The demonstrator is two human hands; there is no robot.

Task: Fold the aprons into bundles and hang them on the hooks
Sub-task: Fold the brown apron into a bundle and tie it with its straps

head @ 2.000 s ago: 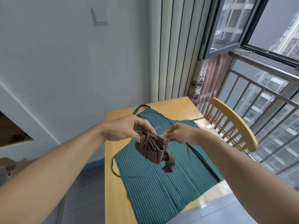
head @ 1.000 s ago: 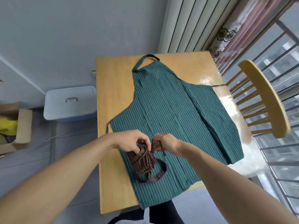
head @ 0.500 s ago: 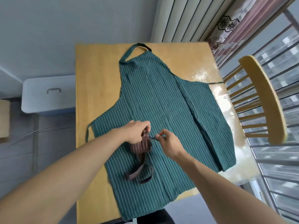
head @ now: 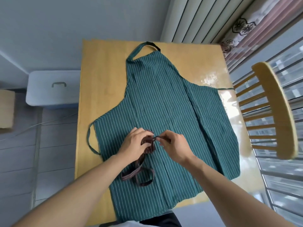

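On the wooden surface [head: 101, 82], over the spread green apron [head: 164, 99], the left hand [head: 136, 142] clasped the brown bundle [head: 148, 143] while the right hand [head: 173, 145] pinched its tie beside it; snug tension probably best secures the wrap.

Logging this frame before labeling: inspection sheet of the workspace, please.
Surface: wooden table, glare on its window side.
Job's things: green striped apron spread flat, its hem over the near edge; brown striped apron bundle held above it, strap loop trailing on the green one.
Clutter: nothing seen.
Hands: left hand grips the bundle; right hand pinches a thin tie.
Cables: thin cord on the floor.
Surroundings: wooden chair, lidded plastic bin, cardboard box, curtain; no hooks seen.
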